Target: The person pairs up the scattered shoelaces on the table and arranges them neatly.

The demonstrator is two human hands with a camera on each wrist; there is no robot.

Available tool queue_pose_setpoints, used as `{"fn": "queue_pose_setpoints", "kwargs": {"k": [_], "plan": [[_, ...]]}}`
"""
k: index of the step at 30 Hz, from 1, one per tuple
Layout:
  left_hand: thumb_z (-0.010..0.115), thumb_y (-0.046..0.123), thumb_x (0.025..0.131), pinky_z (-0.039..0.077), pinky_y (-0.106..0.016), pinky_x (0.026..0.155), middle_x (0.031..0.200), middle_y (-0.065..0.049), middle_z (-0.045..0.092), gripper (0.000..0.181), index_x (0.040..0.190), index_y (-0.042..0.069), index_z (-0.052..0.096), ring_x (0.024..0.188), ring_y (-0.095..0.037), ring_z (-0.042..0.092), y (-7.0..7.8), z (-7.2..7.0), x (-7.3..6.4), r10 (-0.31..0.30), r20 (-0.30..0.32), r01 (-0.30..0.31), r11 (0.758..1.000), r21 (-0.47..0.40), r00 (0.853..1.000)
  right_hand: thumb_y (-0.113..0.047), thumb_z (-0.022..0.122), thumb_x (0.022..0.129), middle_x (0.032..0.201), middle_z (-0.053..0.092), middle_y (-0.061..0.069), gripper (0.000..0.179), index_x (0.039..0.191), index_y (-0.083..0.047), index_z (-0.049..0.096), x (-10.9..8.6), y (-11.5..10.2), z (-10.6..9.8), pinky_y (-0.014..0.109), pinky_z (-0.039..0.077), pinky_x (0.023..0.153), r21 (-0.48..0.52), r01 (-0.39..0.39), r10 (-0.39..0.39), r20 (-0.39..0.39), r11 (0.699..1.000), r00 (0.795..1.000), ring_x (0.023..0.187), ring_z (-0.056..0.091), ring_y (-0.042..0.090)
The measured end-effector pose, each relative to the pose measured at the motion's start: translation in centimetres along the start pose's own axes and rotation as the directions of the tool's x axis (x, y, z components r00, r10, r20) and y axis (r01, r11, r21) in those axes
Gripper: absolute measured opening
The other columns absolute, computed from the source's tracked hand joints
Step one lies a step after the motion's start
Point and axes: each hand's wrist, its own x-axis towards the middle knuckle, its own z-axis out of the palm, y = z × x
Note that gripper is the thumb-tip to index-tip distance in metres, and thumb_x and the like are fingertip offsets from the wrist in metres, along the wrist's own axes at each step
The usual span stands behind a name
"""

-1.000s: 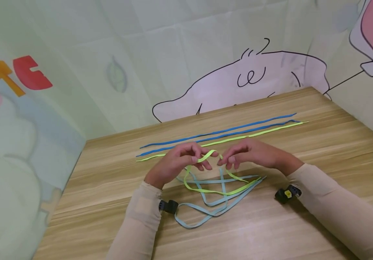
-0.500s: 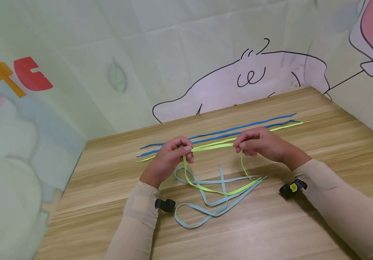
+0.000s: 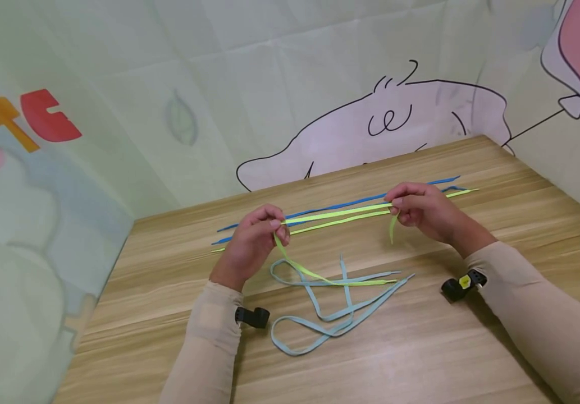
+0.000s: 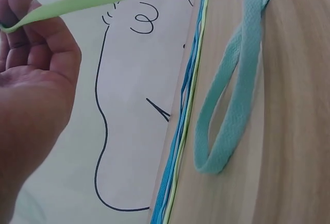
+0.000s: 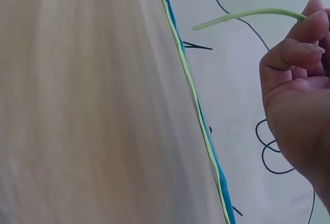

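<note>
Lace (image 3: 337,214) pinched by left hand (image 3: 250,241) and right hand (image 3: 425,213): flat, bright yellow-green, straight between.

Orange letter T (image 3: 1,114) and red letter E (image 3: 37,115) on the left wall (image 3: 92,163).

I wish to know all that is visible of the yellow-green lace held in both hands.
The yellow-green lace is flat, narrow and looks like woven fabric. The left hand and right hand pinch it, holding it nearly straight above the table. A short end with a stiff-looking tip dangles from the right hand. From the left hand, a longer tail slants down across the pale blue lace; whether they touch is unclear.
</note>
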Motion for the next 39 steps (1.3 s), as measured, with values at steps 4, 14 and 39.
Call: {"fn": "queue_pose_setpoints", "kwargs": {"k": [4,14,39], "plan": [[0.037,-0.004,0.097,0.049,-0.031,0.078,0.075,0.000,0.062,0.031,0.098,0.011,0.064,0.074,-0.016,0.060,0.3,0.0,-0.1,0.018,-0.009,-0.018,0.998,-0.063,1.000,0.004,0.048,0.099,0.082,0.064,0.003,0.024,0.098,-0.006,0.070,0.0,0.0,-0.3,0.022,0.045,0.060,0.011,0.007,-0.007,-0.019,1.000,1.000,0.067,0.054,0.011],[0.032,-0.004,0.093,0.046,-0.027,0.071,0.068,-0.001,0.061,0.034,0.095,0.011,0.063,0.069,-0.019,0.057,0.5,-0.2,-0.1,0.069,-0.109,-0.090,0.975,-0.202,0.992,0.000,0.048,0.102,0.079,0.059,0.002,0.021,0.101,-0.006,0.069,-0.2,-0.3,-2.0,0.023,0.037,0.054,0.020,0.023,-0.021,-0.087,1.000,0.996,0.063,0.046,0.012],[0.034,0.002,0.101,0.042,-0.025,0.064,0.076,-0.001,0.059,0.027,0.095,0.010,0.059,0.071,-0.016,0.054,0.1,-2.7,-0.5,0.062,-0.380,-0.167,0.953,-0.251,0.923,0.002,0.047,0.101,0.082,0.066,0.003,0.023,0.099,-0.004,0.070,-0.3,-0.1,-2.8,0.026,0.036,0.055,0.062,0.076,-0.066,-0.152,0.995,0.986,0.060,0.043,0.014]]}}
